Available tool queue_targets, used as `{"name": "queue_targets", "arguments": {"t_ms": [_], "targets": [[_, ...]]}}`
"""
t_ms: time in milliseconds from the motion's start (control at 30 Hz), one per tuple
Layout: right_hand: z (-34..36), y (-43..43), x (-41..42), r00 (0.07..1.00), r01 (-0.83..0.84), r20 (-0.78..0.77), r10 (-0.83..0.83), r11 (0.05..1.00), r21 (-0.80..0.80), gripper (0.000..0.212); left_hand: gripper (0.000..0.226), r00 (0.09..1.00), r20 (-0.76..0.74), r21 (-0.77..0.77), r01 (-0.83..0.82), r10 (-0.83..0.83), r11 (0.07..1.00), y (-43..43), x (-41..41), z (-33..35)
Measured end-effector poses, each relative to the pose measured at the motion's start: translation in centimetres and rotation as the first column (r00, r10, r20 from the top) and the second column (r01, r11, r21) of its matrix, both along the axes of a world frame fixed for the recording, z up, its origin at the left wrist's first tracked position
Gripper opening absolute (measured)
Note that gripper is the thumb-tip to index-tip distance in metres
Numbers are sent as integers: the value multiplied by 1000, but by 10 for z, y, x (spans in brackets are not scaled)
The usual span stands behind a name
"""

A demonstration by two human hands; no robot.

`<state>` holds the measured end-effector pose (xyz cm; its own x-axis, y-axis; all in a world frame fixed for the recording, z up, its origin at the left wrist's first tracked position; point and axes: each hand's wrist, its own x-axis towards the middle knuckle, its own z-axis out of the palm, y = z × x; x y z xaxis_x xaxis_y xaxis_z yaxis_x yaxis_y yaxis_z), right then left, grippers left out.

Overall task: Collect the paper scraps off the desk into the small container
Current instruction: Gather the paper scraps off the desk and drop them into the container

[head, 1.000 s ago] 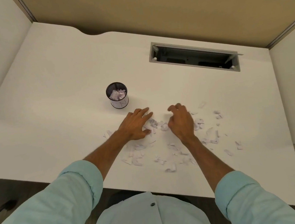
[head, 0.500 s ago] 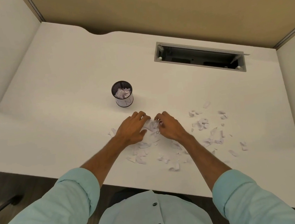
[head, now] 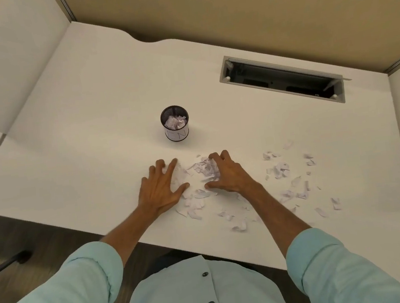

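Observation:
A small black mesh container (head: 177, 134) with a white label stands on the white desk (head: 93, 143), with paper scraps inside it. My left hand (head: 160, 188) lies flat on the desk in front of it, fingers spread. My right hand (head: 229, 174) arches next to it, fingertips curled over a small heap of paper scraps (head: 204, 169) that sits between the two hands. More scraps (head: 194, 205) lie just below the hands. Several loose scraps (head: 280, 169) are strewn to the right, and others (head: 240, 227) lie near the front edge.
An open cable slot (head: 283, 82) is cut into the desk at the back right. A tan partition (head: 228, 16) stands behind the desk, and white panels close both sides. The front desk edge runs just under my forearms.
My hands swept inward and pushed the scraps into a heap. They have now drawn slightly apart, and the left hand's fingers have spread flat.

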<state>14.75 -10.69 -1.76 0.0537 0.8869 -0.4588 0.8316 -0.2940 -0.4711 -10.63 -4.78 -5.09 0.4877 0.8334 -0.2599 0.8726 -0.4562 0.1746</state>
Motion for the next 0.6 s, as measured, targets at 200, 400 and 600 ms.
{"name": "queue_targets", "arguments": {"t_ms": [200,400,600], "targets": [[1,8,-13,999,10,-35,-9,999,47,66,73,983,108,-85,157,-147,984,12,34,15],[5,11,-23,1000,6,21,-9,989,151,21,44,968,99,-96,239,-229,966,19,59,22],[10,21,-11,997,55,47,-66,976,212,18,30,969,138,-29,211,-205,977,32,64,28]]}}
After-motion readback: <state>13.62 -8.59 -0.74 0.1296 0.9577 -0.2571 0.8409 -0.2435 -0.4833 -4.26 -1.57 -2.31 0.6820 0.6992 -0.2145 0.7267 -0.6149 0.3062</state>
